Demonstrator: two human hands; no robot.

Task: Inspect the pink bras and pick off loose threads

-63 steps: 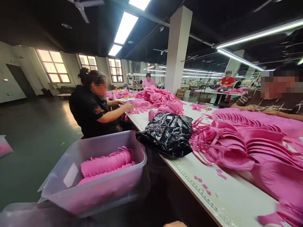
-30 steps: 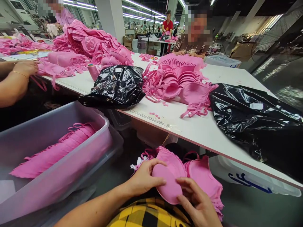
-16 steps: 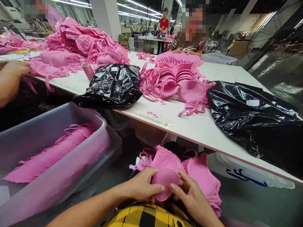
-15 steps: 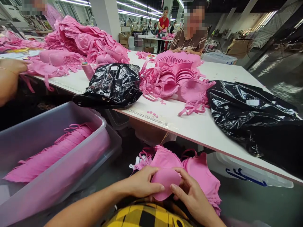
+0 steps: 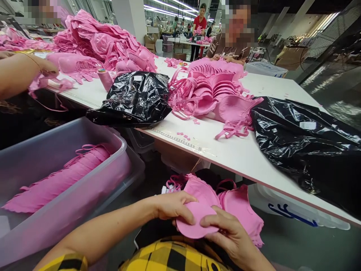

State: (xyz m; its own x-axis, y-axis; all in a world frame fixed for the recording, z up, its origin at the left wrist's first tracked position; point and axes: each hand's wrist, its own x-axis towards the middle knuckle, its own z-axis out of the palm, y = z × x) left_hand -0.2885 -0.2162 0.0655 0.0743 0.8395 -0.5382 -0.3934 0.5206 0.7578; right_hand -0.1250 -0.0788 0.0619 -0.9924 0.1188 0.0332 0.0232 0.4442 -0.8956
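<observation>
A smooth oval pink bra pad [image 5: 194,230] is held low in front of my body. My left hand [image 5: 175,207] grips its upper left side, thumb pressed on the face. On the right side, my right hand [image 5: 229,230] pinches the pad with its thumb across the front; the fingers behind are partly hidden. Just beyond both hands, below the table edge, lies a stack of pink bras [image 5: 239,211] with scalloped edges, straps and white tags. What supports that stack is hidden.
A white table [image 5: 254,158] bears stacked pink bras [image 5: 203,94], black plastic bags [image 5: 138,99] and a pink thread cone [image 5: 105,79]. A translucent bin [image 5: 124,150] at left holds a row of pink bras. A co-worker's arm [image 5: 19,73] reaches in from the left; another person [image 5: 231,41] sits across.
Both hands have shifted the bra pad slightly and turned it, with the thumbs now closer together on its face. The co-worker's hand at left has moved right, lifting pink fabric.
</observation>
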